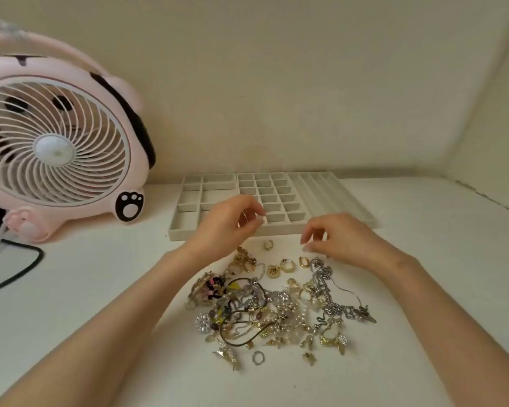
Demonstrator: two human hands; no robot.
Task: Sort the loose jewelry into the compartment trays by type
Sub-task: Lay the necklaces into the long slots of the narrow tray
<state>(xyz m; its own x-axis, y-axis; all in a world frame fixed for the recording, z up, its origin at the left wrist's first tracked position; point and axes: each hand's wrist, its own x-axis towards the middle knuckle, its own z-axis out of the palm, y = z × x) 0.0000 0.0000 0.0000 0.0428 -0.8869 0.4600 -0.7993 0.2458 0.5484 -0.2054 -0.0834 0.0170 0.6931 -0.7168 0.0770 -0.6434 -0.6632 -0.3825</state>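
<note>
Left hand pinches what looks like a thin gold hoop between thumb and curled fingertips, held just above the near edge of the trays, probably to drop it into a cell. Right hand has thumb and forefinger drawn close with the other fingers curled, low over the top of the pile; cannot tell if anything is between them. Far left: pink fan and a black cable, well apart from the work. Three trays sit side by side against the wall: mixed-cell tray, small-grid tray, long-slot tray — every cell in view looks unfilled, so sorting has barely begun. Jewelry pile lies on the white table between the forearms, near the trays for short reaches. Chunky gold hoop earrings lie loose at its top edge, easy picks — the tangled silver chain to the right will likely snag.
</note>
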